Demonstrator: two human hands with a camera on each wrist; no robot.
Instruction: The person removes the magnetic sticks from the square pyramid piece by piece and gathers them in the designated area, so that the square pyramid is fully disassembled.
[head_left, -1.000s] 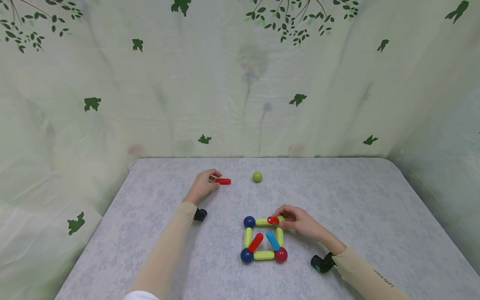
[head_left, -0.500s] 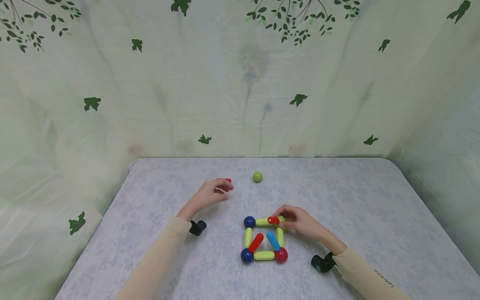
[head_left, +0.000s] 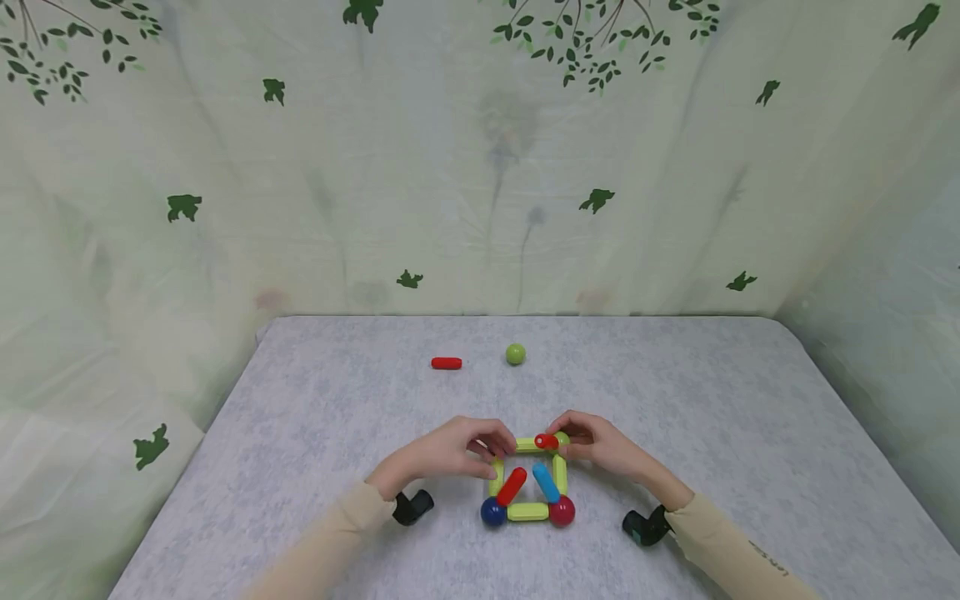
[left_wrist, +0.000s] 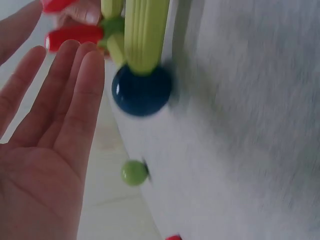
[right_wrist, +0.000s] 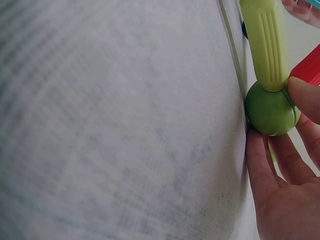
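A square of yellow-green magnetic rods (head_left: 528, 512) joined by balls lies on the table. Its near corners are a blue ball (head_left: 493, 512) and a red ball (head_left: 562, 510), from which a red rod (head_left: 512, 487) and a light-blue rod (head_left: 547, 483) lean inward. At the far-right corner my right hand (head_left: 600, 446) pinches a green ball (right_wrist: 270, 112), with another red rod (head_left: 546, 442) slanting up from it. My left hand (head_left: 468, 447), fingers loosely extended, hovers by the far-left corner. The dark blue ball (left_wrist: 142, 92) there is covered in the head view.
Farther back on the grey cloth-covered table (head_left: 675, 383) lie a loose red rod (head_left: 446, 363) and a loose green ball (head_left: 515, 354). A patterned curtain (head_left: 480, 167) hangs behind the table. Each wrist bears a small black camera (head_left: 645, 527).
Leaving the loose red rod at the back, my left hand has moved toward me and right, to the square's far-left corner. My right hand stays in place at the green ball.
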